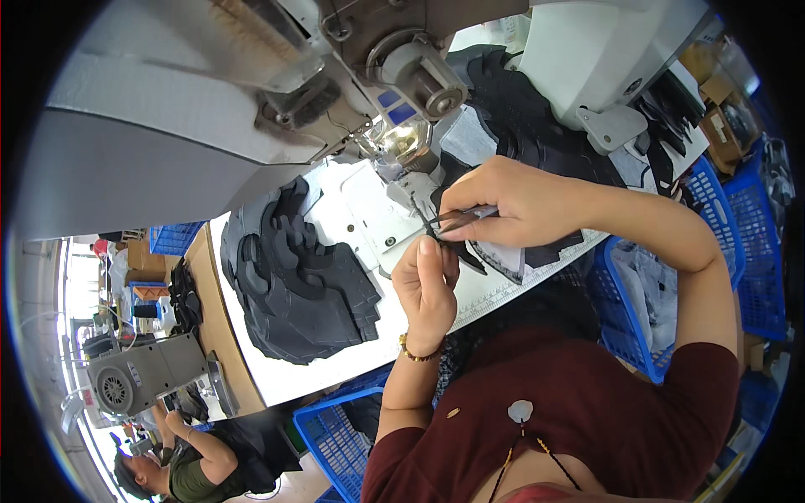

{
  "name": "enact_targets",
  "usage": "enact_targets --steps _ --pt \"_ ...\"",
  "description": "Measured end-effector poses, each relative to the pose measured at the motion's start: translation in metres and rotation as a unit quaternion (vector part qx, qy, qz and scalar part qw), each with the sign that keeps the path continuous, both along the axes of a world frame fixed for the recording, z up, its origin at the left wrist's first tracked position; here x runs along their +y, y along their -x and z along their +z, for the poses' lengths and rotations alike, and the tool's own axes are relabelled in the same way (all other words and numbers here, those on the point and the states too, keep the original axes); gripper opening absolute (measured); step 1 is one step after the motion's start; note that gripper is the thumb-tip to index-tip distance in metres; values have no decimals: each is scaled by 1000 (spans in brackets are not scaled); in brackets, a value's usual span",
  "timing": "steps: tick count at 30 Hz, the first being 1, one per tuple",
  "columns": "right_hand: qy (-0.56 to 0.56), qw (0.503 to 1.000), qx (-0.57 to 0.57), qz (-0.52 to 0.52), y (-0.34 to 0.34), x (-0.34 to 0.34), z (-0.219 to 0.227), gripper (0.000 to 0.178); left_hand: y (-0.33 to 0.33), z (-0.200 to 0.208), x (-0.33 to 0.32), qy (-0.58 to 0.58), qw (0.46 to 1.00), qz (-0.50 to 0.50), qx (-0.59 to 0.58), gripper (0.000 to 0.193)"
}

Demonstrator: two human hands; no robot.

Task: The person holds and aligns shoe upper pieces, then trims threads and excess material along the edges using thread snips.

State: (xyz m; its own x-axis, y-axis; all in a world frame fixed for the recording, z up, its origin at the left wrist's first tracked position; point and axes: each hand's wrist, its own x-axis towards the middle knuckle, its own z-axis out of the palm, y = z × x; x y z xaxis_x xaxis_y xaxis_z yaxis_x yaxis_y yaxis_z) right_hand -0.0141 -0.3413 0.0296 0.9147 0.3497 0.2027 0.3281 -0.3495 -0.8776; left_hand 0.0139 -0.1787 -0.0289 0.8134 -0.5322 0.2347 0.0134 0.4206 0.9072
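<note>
Left hand [426,289] pinching flat black piece [470,256]

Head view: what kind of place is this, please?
Probably a sewing workshop or garment or shoe factory: an industrial sewing machine stands on the white worktable, stacks of black cut pieces lie beside it, and blue plastic crates stand around.

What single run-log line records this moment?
left hand: pinches black piece | right hand: holds snips | stack of black pieces: on table | sewing machine: above
</note>
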Motion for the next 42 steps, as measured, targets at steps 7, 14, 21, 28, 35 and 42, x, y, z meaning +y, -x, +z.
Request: enact_targets --steps 7,14,21,28,35,42 --pt "305 878 -318 -185 22 6 9 26 1 -2 7 -67 991 59 -96 34" --pt "369 807 -429 -169 29 12 16 13 3 -4 4 -95 977 91 -168 35" --pt "451 759 -444 -150 34 15 19 21 6 0 5 -120 969 116 -182 34" --pt "473 691 -517 -176 31 25 20 19 7 3 4 -190 910 182 -320 31" --pt "455 855 -242 -52 19 7 31 12 5 -7 4 -227 886 197 -353 28" --pt "190 974 -99 -66 11 -3 20 19 6 -11 7 -166 926 165 -295 33"
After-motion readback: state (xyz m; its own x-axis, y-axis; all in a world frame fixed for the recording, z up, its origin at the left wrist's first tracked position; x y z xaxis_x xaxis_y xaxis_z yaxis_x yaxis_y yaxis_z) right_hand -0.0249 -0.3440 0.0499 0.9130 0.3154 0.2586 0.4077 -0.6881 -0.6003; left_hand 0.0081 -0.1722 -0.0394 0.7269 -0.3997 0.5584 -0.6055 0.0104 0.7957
